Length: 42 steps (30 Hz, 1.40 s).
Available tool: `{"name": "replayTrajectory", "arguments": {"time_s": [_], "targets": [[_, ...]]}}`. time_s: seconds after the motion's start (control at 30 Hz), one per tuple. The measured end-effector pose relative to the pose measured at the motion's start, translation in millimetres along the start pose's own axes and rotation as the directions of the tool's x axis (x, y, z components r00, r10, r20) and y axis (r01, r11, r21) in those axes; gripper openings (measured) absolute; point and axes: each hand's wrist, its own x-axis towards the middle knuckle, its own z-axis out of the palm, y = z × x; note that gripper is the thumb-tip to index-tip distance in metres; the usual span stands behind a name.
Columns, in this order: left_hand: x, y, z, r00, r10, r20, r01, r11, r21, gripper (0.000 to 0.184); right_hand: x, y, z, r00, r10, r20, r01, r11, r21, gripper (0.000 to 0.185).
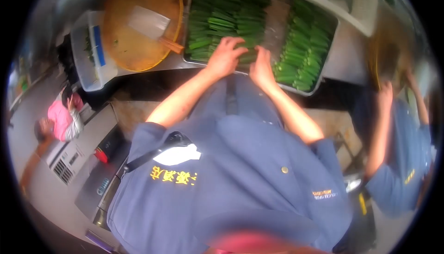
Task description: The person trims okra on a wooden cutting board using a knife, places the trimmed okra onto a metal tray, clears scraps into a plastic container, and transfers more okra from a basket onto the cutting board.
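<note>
A metal tray (329,53) holds dense rows of long, thin green vegetable pieces (222,23); their exact kind is too blurred to tell. A bare strip of tray bottom runs between the larger left group and the right group. Over the near edge of the left group is my left hand (224,57), its fingers bent but apart, touching the pieces. Close by on the right, my right hand (262,70) has its fingers pressed together and pointing down at the same rows. Whatever lies under those fingertips is hidden.
Left of the tray, a cleaver (150,23) with a wooden handle rests on a round chopping board (120,46). Beside it stands a clear plastic tub (88,53). A co-worker (393,152) in blue works close on the right; a person in pink (60,117) is farther left.
</note>
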Motion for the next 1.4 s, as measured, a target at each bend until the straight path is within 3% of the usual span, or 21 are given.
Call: {"name": "replayTrajectory", "arguments": {"time_s": [0.03,0.1,0.13,0.27,0.37,0.43,0.47,0.53,0.67,0.8,0.83,0.9,0.97,1.0,1.03,1.1,1.13,1.17,1.23,1.33,1.4], "targets": [[-2,-3,7,0.999,0.022,-0.028,-0.023,0.999,-0.031,0.062,4,5,5,0.991,-0.131,-0.019,0.131,0.991,-0.007,0.074],[-10,3,3,0.995,0.057,-0.078,-0.061,0.997,-0.055,0.066,2,-13,-11,0.997,-0.073,0.009,0.074,0.99,-0.12,0.068],[-8,9,1,0.992,0.095,-0.086,-0.101,0.993,-0.059,0.069,0,-12,-16,0.991,-0.134,-0.017,0.128,0.97,-0.207,0.067],[-14,15,5,0.976,0.17,-0.137,-0.188,0.974,-0.128,0.076,11,26,-4,0.984,-0.131,0.124,0.142,0.986,-0.082,0.047],[-18,5,31,0.985,0.142,-0.099,-0.144,0.99,-0.008,0.068,13,30,0,0.982,-0.113,0.153,0.106,0.993,0.055,0.036],[-17,-11,65,0.978,0.162,-0.132,-0.15,0.984,0.1,0.047,17,32,-3,0.981,-0.095,0.168,0.12,0.982,-0.144,0.023],[-19,-15,62,0.981,0.177,-0.083,-0.163,0.975,0.154,0.042,19,25,-6,0.977,-0.126,0.172,0.151,0.979,-0.141,0.023],[-24,-11,54,0.985,0.171,-0.04,-0.161,0.969,0.187,0.041,12,9,-21,0.955,-0.089,0.282,0.196,0.905,-0.378,0.021],[-34,10,21,0.988,0.155,-0.02,-0.149,0.973,0.175,0.043,4,2,-30,0.947,-0.109,0.302,0.23,0.886,-0.401,0.019],[-49,19,5,0.98,0.103,-0.173,-0.102,0.995,0.015,0.045,-3,-17,-53,0.953,-0.209,0.221,0.28,0.887,-0.368,0.02],[-56,20,3,0.975,0.048,-0.218,-0.068,0.994,-0.086,0.045,5,-17,-60,0.938,-0.231,0.259,0.292,0.928,-0.233,0.021],[-73,17,-10,0.971,0.003,-0.239,-0.023,0.996,-0.083,0.046,22,-42,-83,0.899,-0.28,0.336,0.309,0.95,-0.036,0.027],[-92,15,-17,0.959,-0.139,-0.247,0.114,0.987,-0.115,0.05,35,-88,-115,0.885,-0.426,0.186,0.424,0.904,0.054,0.026],[-103,12,-21,0.945,-0.232,-0.23,0.204,0.969,-0.139,0.051,35,-134,-145,0.899,-0.393,0.191,0.36,0.914,0.188,0.023],[-113,10,-26,0.915,-0.363,-0.174,0.329,0.924,-0.197,0.052,44,-161,-172,0.837,-0.529,0.138,0.45,0.81,0.376,0.02],[-132,-12,-19,0.869,-0.367,-0.333,0.334,0.93,-0.154,0.052,45,-218,-226,0.616,-0.773,-0.151,0.743,0.507,0.436,0.02],[-139,-14,-23,0.835,-0.419,-0.355,0.387,0.908,-0.163,0.051,61,-240,-264,0.374,-0.903,-0.211,0.866,0.259,0.427,0.025],[-144,-14,-29,0.803,-0.471,-0.365,0.411,0.881,-0.233,0.05,56,-263,-289,0.286,-0.912,-0.295,0.891,0.14,0.431,0.03],[-151,-21,-31,0.741,-0.543,-0.395,0.442,0.837,-0.322,0.045,30,-320,-322,0.206,-0.849,-0.486,0.888,-0.046,0.457,0.044],[-151,-21,-34,0.707,-0.58,-0.405,0.474,0.813,-0.337,0.044,-17,-392,-331,0.292,-0.628,-0.721,0.836,-0.198,0.511,0.067],[-150,-19,-30,0.698,-0.609,-0.377,0.48,0.789,-0.385,0.044,-8,-376,-338,0.163,-0.906,-0.39,0.79,-0.117,0.602,0.069]]}}
